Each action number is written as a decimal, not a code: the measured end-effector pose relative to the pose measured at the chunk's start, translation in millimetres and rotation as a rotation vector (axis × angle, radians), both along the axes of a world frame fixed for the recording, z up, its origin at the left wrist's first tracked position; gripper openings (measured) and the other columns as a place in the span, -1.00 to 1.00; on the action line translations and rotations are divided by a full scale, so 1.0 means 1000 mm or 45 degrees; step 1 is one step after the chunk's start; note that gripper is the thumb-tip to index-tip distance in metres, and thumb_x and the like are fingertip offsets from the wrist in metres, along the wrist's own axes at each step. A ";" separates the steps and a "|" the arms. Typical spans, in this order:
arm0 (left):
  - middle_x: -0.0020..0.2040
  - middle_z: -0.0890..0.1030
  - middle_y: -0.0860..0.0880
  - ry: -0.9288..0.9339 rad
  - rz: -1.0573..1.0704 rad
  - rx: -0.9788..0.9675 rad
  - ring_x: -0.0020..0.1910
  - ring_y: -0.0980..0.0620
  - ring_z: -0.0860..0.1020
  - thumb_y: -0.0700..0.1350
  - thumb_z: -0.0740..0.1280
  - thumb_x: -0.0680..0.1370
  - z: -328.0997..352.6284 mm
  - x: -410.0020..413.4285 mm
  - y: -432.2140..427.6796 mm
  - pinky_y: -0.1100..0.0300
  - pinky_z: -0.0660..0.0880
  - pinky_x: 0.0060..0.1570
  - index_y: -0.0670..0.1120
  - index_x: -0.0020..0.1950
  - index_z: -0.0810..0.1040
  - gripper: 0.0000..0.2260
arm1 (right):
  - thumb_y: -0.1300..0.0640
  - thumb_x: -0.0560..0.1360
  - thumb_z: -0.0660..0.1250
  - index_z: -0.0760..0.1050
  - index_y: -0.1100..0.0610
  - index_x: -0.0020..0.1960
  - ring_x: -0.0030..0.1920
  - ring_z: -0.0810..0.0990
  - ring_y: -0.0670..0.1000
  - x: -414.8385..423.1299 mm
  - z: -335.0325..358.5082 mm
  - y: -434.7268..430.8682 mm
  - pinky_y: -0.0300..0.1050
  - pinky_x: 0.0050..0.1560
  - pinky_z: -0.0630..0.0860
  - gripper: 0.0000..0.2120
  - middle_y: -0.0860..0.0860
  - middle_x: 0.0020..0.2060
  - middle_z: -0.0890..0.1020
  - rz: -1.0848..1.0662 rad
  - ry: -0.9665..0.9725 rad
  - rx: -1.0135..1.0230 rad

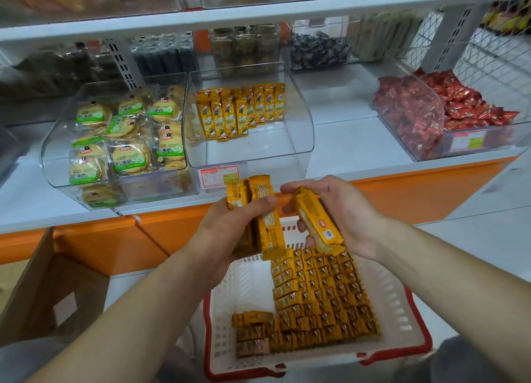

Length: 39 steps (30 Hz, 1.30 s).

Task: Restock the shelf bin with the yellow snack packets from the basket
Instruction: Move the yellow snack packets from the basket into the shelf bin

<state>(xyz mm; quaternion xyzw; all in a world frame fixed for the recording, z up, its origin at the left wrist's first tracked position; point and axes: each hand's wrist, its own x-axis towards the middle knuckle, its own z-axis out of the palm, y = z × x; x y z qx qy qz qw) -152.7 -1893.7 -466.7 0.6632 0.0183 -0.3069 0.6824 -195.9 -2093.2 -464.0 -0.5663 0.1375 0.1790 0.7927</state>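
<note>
On the white shelf with its orange front, a biscuit bin sits on the left. The clear shelf bin in the middle holds standing yellow packets at its back, and red sweets fill the right. Lower down, the left hand curls its fingers round a yellow bundle and the right hand wraps round more bars, both above the white basket where the remaining stock lies in rows.

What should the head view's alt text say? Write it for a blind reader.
The left hand and right hand each grip yellow snack packets above a white basket holding many more, before a clear shelf bin partly filled with them.
</note>
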 end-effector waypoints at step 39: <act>-0.12 0.75 0.01 -0.328 0.190 0.020 -0.15 -0.02 0.74 0.25 0.53 0.15 0.054 0.100 0.070 -0.05 0.67 -0.09 0.19 -0.10 0.67 -0.63 | 0.45 0.49 0.29 0.44 0.11 0.21 -0.16 0.69 0.13 0.244 0.012 0.033 0.11 -0.18 0.67 -0.62 0.20 -0.01 0.65 -0.503 -0.218 -0.036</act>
